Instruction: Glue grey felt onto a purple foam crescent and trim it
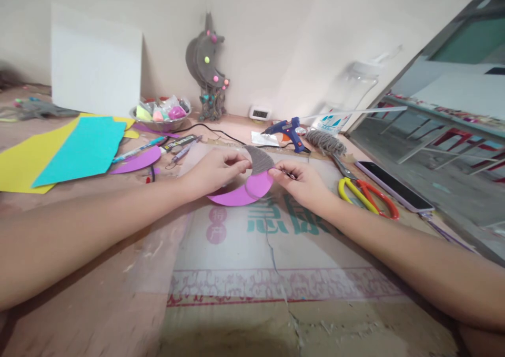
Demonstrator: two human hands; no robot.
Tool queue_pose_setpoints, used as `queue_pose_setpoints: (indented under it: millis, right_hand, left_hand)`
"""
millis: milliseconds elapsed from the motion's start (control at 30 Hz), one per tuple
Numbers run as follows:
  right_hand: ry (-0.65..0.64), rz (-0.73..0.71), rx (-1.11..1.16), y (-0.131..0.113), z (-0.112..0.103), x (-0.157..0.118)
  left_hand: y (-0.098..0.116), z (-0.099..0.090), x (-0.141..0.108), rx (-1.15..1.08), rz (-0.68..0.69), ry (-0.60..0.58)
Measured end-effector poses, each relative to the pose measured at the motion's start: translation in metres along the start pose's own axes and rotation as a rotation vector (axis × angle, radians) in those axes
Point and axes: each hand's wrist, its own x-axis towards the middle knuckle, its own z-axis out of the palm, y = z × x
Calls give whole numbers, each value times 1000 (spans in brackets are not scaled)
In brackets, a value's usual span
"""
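A purple card crescent [236, 195] lies over the printed sheet in front of me, its upper part wound closely with grey yarn [260, 159]. My left hand [221, 169] is closed, thumb and fingertips pinching the crescent at its inner edge by the wound part. My right hand [298, 181] is closed on the yarn at the crescent's right edge. A loose loop of that yarn crosses the bare purple card. Part of the yarn in the right fingers is hidden.
Scissors [369, 196] and a phone [394, 185] lie right. Behind stand a blue glue gun [290, 133], a yarn bundle [325, 142] and a bowl [160, 120]. Yellow card [35, 152], turquoise card [82, 149] and pens [138, 149] lie left. A decorated grey moon [201, 65] leans on the wall.
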Motion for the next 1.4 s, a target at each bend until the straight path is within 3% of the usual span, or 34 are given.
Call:
queue_pose_setpoints:
  millis: [167,400,700,1067,1267,1400]
  right_hand:
    - [-11,-2,20,-2,0,0]
    - [-37,0,2,2,0,0]
    - [-51,-7,-16,1,0,0]
    - [-144,16,34,3,3,-1]
    - [38,-143,-116,4,-1,-3]
    - [47,-324,-264,4,-4,-9]
  left_hand:
    - [-4,0,2,-81,-30,53]
    - [0,0,0,16,119,-77]
    - [1,1,-1,87,138,-82]
    - [-6,2,0,-267,-44,-155]
    - [-4,1,-1,-92,-47,-44]
    - [-2,0,-3,-90,-67,-43]
